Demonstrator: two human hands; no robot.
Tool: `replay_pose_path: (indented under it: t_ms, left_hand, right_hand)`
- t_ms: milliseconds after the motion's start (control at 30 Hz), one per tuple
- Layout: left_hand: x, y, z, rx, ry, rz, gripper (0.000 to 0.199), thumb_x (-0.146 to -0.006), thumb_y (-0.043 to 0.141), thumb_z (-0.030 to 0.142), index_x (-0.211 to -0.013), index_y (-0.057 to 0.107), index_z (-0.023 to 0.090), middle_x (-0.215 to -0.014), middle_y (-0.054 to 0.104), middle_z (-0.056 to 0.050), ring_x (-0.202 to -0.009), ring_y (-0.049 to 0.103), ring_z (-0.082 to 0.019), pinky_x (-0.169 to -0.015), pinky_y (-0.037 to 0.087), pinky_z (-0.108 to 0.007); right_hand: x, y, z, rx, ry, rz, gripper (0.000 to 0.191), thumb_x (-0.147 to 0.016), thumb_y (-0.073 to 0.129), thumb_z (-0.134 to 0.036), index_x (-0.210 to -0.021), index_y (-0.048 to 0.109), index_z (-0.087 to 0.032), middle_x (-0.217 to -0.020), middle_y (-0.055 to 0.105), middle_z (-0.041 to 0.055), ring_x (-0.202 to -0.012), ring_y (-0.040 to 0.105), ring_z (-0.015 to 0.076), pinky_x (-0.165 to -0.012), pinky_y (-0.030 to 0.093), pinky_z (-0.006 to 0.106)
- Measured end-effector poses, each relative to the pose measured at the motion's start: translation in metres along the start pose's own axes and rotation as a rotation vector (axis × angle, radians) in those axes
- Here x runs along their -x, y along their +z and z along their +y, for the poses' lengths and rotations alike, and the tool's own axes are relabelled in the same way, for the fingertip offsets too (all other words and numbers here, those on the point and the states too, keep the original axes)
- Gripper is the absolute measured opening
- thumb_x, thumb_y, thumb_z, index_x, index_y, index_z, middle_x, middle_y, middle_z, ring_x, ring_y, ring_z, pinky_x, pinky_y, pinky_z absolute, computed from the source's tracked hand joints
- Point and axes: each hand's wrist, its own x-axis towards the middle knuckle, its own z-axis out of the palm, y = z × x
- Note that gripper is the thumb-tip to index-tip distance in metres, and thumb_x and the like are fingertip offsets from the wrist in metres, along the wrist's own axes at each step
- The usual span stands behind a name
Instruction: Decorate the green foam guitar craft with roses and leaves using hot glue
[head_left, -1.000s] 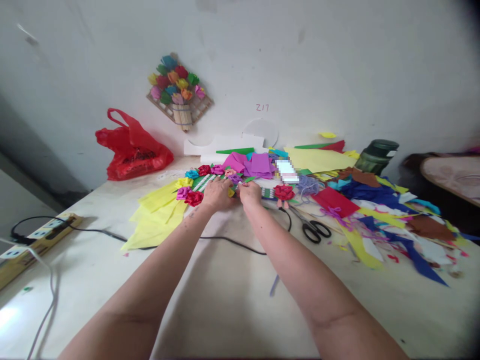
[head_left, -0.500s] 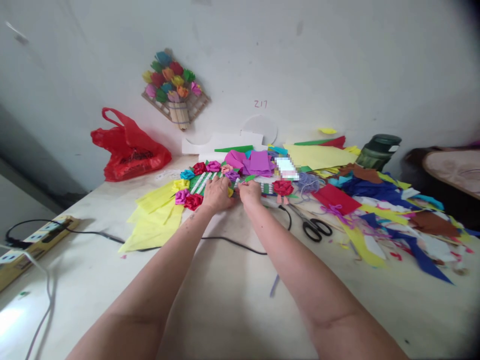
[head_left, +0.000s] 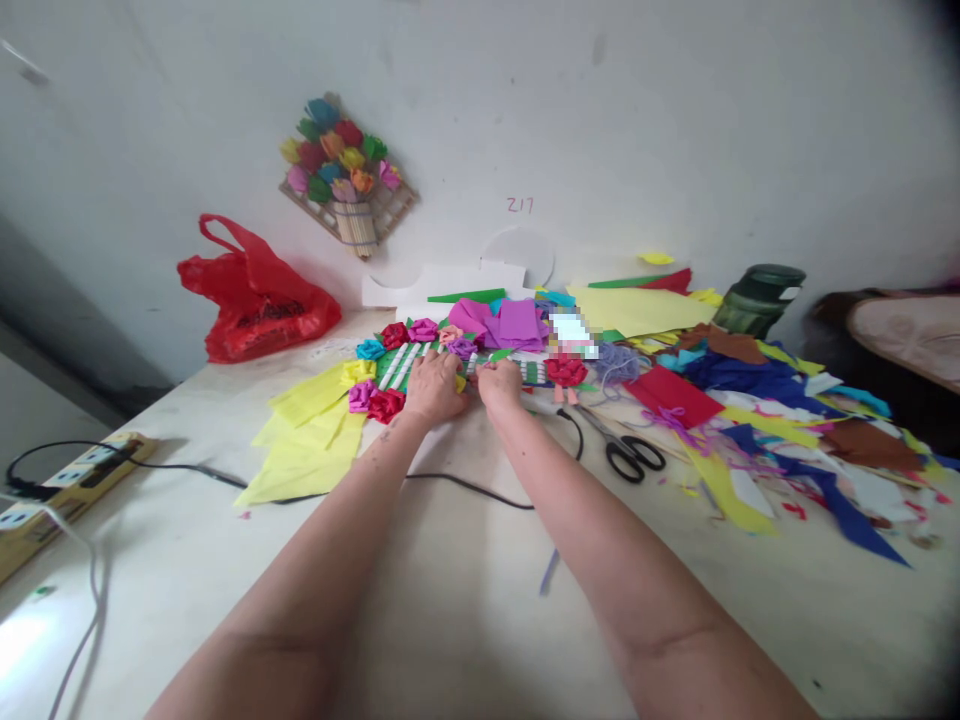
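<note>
A green craft piece with white strips (head_left: 394, 366) lies on the table, bordered by paper flowers in several colours. My left hand (head_left: 435, 388) is over its middle, fingers bent onto it and holding it against the table. Beside it, my right hand (head_left: 499, 384) is closed in a pinch at the narrow striped part (head_left: 534, 372); whatever is between those fingertips is hidden. A purple flower (head_left: 461, 348) sits just beyond the left fingers. At the far right end of the piece is a red flower (head_left: 566, 370).
Black-handled scissors (head_left: 634, 458) lie right of my hands, beside a heap of coloured scraps (head_left: 757, 380). Yellow sheets (head_left: 311, 440) and a black cable (head_left: 465, 487) are nearer left. A red bag (head_left: 259, 300), power strip (head_left: 82, 480) and dark green bottle (head_left: 759, 300) stand around.
Both hands keep almost the same place and pose on the craft piece. The view has shifted very slightly; nothing has visibly been picked up or let go.
</note>
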Motion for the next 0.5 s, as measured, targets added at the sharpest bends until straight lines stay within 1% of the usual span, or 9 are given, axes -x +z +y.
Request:
replay_pose_path:
  t_ms: [67,167,333,500]
  left_hand:
    - [0.0004,0.0000,0.0003,-0.004,-0.001,0.008,0.034,-0.065,0.060,0.033,-0.096,0.053,0.021,-0.096,0.061,-0.008,-0.099,0.048,-0.028,-0.085,0.034,-0.039]
    - [0.0014,-0.0002,0.0004,-0.025,0.009,0.018,0.033,-0.066,0.060,0.036,-0.095,0.054,0.022,-0.095,0.061,-0.008,-0.098,0.048,-0.028,-0.084,0.034,-0.040]
    - [0.0028,0.0005,-0.0001,-0.064,0.045,0.017,0.028,-0.069,0.058,0.039,-0.092,0.060,0.023,-0.094,0.059,-0.009,-0.100,0.047,-0.029,-0.085,0.034,-0.041]
    - [0.0013,-0.0007,0.0007,-0.078,0.058,-0.019,0.028,-0.069,0.057,0.038,-0.092,0.061,0.022,-0.096,0.057,-0.010,-0.102,0.046,-0.028,-0.085,0.035,-0.041]
  right_hand:
    - [0.0001,-0.0006,-0.0011,0.037,0.038,0.000,0.013,-0.071,0.055,-0.025,-0.071,0.062,-0.014,-0.071,0.065,0.0085,-0.069,0.060,0.0190,-0.064,0.045,0.027]
    - [0.0004,-0.0012,-0.0023,0.040,0.047,-0.009,0.014,-0.071,0.056,-0.027,-0.073,0.063,-0.015,-0.073,0.066,0.0087,-0.069,0.061,0.0193,-0.064,0.045,0.027]
    - [0.0019,-0.0035,-0.0037,0.083,0.022,-0.002,0.015,-0.072,0.055,-0.027,-0.073,0.063,-0.014,-0.077,0.067,0.0113,-0.074,0.061,0.0220,-0.068,0.045,0.029]
    - [0.0021,-0.0038,-0.0030,0.081,0.012,0.012,0.012,-0.071,0.057,-0.026,-0.071,0.062,-0.015,-0.077,0.067,0.0105,-0.072,0.061,0.0209,-0.067,0.045,0.029]
